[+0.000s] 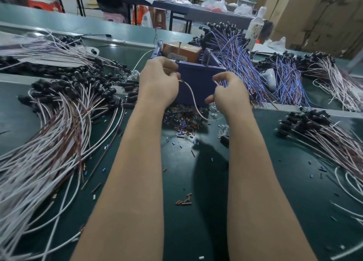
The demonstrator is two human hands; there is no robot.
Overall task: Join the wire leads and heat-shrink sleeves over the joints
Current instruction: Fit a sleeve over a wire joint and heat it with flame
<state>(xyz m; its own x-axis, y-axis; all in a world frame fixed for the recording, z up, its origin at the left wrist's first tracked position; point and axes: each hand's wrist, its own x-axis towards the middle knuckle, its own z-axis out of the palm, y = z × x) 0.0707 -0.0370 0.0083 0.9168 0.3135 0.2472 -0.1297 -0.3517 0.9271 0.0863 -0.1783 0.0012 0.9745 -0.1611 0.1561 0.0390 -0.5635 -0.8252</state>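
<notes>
A thin pinkish-white wire lead (193, 101) hangs in a loop between my two hands, in front of a purple box (198, 78). My left hand (159, 82) pinches one end of it near the box's left corner, fingers curled. The other end is held by my right hand (228, 91), between thumb and curled fingers. Small brown and blue heat-shrink sleeves (182, 123) lie scattered in a heap on the green mat below the hands. The wire ends themselves are hidden inside my fingers.
Large bundles of white-brown leads with black caps (64, 107) fan across the left. Blue-purple wire bundles (241, 64) lie right of the box, and more white leads (322, 135) at the right. An orange carton (182, 50) sits inside the box. A few brown sleeves (184, 200) lie near me.
</notes>
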